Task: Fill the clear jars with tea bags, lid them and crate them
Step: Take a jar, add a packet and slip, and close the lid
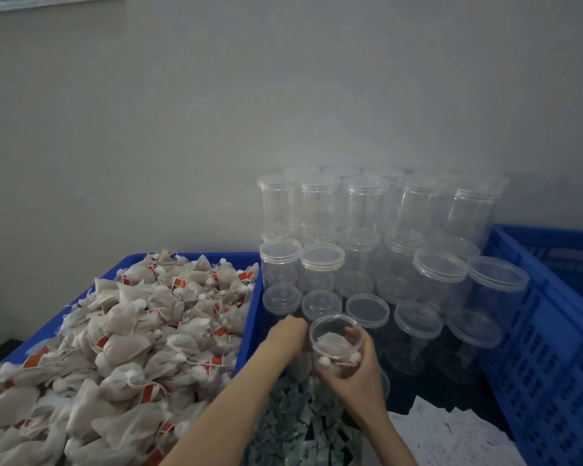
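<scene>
The open clear jar is a lidless see-through plastic cylinder with a round rim, held low in the middle of the view, just in front of the stacked jars. Inside it lie a few greyish mesh tea bags with small white pompoms against the near wall. The right hand grips the jar from below and the side, fingers curled round its wall. The left hand reaches beside the jar's left rim, knuckles up; whether its fingers pinch anything I cannot tell. Behind, empty lidded jars stand stacked in tiers against the wall. To the left, a blue tray is heaped with tea bags bearing red tags. A blue crate stands at the right.
</scene>
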Available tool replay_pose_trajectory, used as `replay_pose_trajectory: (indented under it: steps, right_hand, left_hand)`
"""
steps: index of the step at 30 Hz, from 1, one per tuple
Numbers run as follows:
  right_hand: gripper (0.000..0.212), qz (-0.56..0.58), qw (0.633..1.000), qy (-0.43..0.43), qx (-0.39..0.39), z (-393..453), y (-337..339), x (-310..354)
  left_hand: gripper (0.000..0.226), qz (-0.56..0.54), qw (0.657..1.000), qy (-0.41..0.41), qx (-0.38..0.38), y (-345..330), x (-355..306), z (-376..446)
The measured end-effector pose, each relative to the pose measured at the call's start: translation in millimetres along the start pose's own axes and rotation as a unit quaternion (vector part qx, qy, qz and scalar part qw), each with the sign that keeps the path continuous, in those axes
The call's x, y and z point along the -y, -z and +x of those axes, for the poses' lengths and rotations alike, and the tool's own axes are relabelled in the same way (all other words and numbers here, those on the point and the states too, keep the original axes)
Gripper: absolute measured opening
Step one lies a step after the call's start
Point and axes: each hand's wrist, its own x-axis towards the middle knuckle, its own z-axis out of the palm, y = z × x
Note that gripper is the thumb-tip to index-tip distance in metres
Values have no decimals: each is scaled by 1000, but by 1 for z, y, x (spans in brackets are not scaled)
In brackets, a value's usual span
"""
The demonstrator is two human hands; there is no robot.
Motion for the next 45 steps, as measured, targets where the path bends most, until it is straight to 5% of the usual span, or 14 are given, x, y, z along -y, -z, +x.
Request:
replay_pose_trajectory:
  steps: [4, 12, 17, 20, 23, 26, 28, 30, 32, 34, 35, 37, 40, 45]
  right_hand:
    - [93, -10, 1000, 9, -2, 1, 2, -3]
    - [86, 18, 999, 15, 30, -4, -3, 2]
    - [87, 16, 999, 9, 43, -7, -9, 9]
    - [83, 21, 998, 2, 51, -7, -14, 12]
    - [89, 24, 999, 5, 47, -8, -13, 16]
    - [91, 24, 998, 12, 50, -10, -7, 19]
    - [91, 22, 999, 14, 47, -10, -1, 20]
    - [93, 17, 999, 21, 40, -10, 5, 23]
    - [94, 7, 999, 30, 24, -10, 13, 25]
    - [91, 0, 1000, 27, 8, -10, 23, 22]
    - [88, -3, 1000, 25, 1, -11, 28, 20]
    - [86, -10, 1000, 24, -14, -12, 38, 14]
    - [87, -21, 999, 19, -26, -15, 51, 5]
    - [86, -24, 999, 19, -34, -25, 62, -1]
  left_hand:
    - [31, 68, 997, 20, 40, -33, -7, 9]
    - [17, 7, 998, 14, -59, 13, 1, -7]
    - [16, -126, 966, -83, -211, 65, 2, -52]
    - [21, -173, 957, -143, -182, 66, -14, -78]
    - [16, 12, 983, -140, -122, 55, -29, -84]
    - [29, 164, 970, -128, -123, 52, -32, -84]
    - [30, 103, 979, -152, -87, 53, -31, -86]
    - [25, -73, 978, -173, -92, 52, -29, -87]
    - [19, -254, 933, -146, -211, 46, -21, -88]
    - [15, -254, 911, -49, -320, 32, -10, -83]
    - [14, -185, 931, 3, -313, 21, -6, -79]
    - [18, -32, 980, 58, -186, -5, -9, -70]
    - [28, 75, 996, 27, -42, -45, -35, -62]
    - [30, 137, 989, 34, -39, -87, -50, -57]
